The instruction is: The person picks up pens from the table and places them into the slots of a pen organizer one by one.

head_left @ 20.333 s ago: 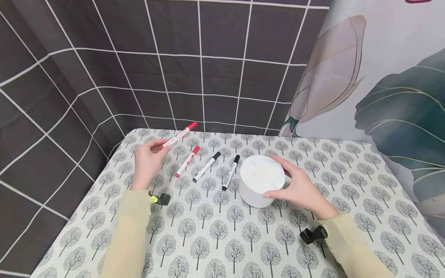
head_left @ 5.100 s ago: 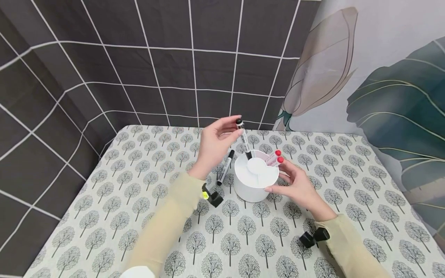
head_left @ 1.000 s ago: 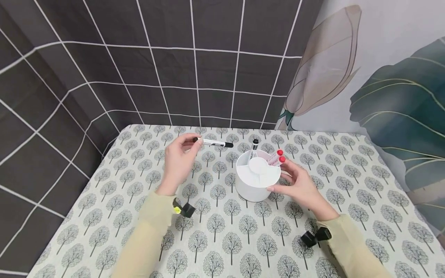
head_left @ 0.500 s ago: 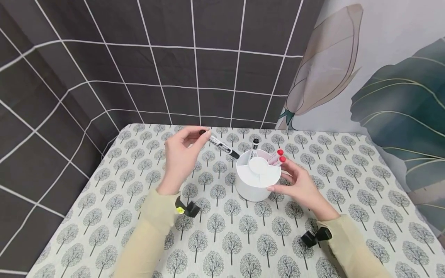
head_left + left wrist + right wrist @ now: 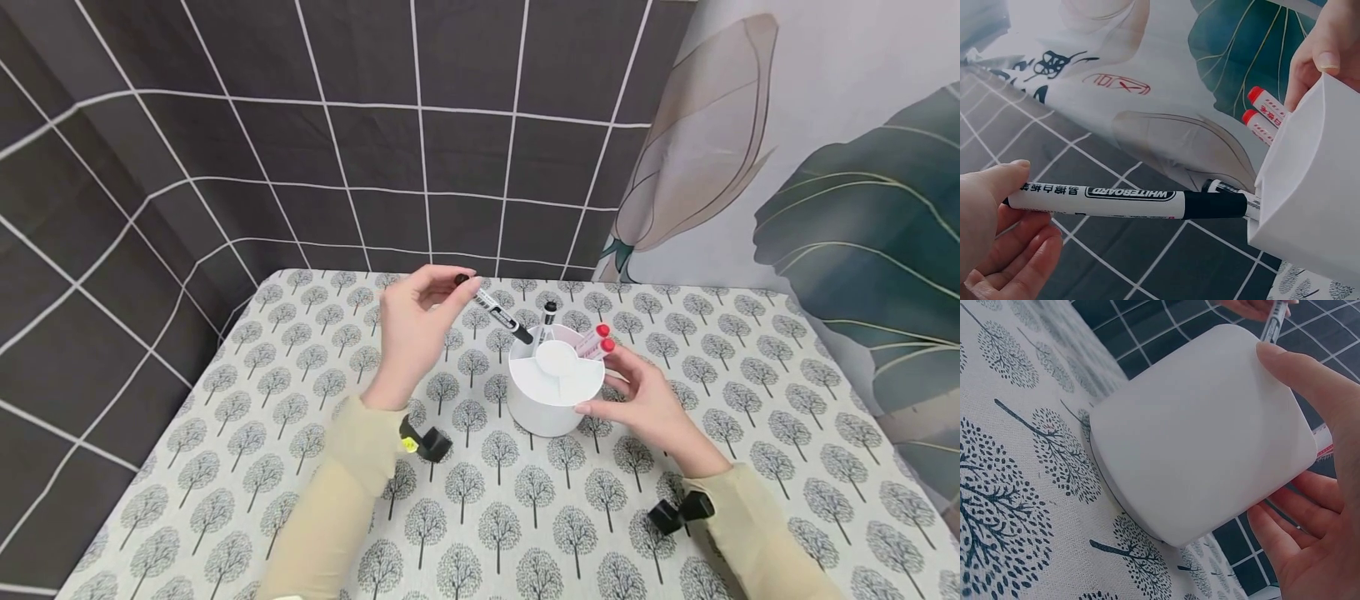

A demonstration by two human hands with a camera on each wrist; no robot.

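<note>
My left hand [image 5: 420, 329] pinches a black-and-white whiteboard marker [image 5: 495, 312] by its rear end. The black cap slants down at the rim of a round white pen holder [image 5: 543, 414]; the left wrist view has it right by the opening. A second black marker [image 5: 547, 323] stands in the back left compartment. Two red markers [image 5: 600, 350] lean together in the right-hand compartment. Thumb in front and fingers behind, my right hand [image 5: 656, 408] grips the holder's right side. In the right wrist view the holder's smooth wall [image 5: 1191, 431] hides its inside.
A cloth printed with trees [image 5: 480, 517] covers the table. Dark grid-patterned fabric [image 5: 360, 142] rises behind and to the left, and a leaf-patterned curtain [image 5: 862, 233] hangs at the right. Each wrist carries a small black camera [image 5: 433, 444].
Earlier, markers lay on the cloth or in the left hand; two red and one black now stand in the holder. Lately the left hand moved right, tilting the last marker's cap down to the rim.
</note>
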